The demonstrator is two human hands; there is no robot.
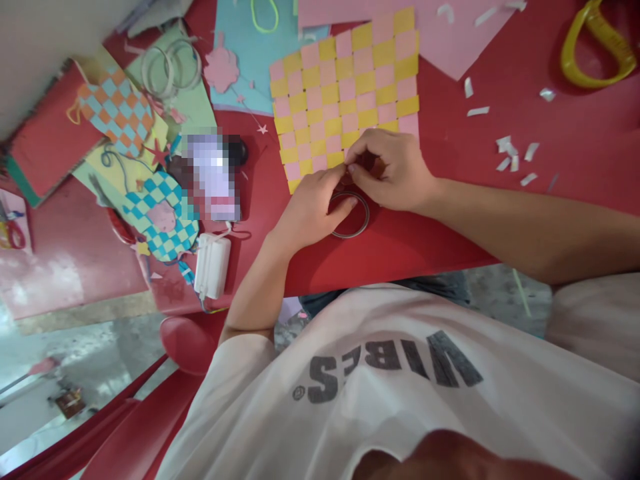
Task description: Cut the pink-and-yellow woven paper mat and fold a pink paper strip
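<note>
1. Left hand (313,210), lower centre of the frame: curled and closed, its fingertips pinched against those of the right hand; its lower fingers lie over a thin pale ring (349,215), a narrow coiled strip resting flat on the red surface (565,127).
2. Right hand (390,170), just right of centre: also curled and closed, reaching in from the right; the two hands meet at the ring's upper edge; whatever they pinch there is hidden by the fingers, so I cannot tell what they have hold of.
3. Just above the hands: a pink-and-yellow woven paper mat (345,87) lies flat, its lower edge touching the right hand; a pink paper sheet (450,40) lies beyond it at top centre.
4. Upper right of the frame: a yellow curved plastic object (595,47); white paper scraps (510,153) lie scattered below it.
5. Left of the hands: a teal-and-yellow woven mat (160,213); a white power adapter (213,265) beside it; a pixelated object (213,177), too blurred to tell, above that.
6. Upper left of the frame: pale paper rings (170,70); a pink paper flower (221,67) on a blue sheet (250,60).
</note>
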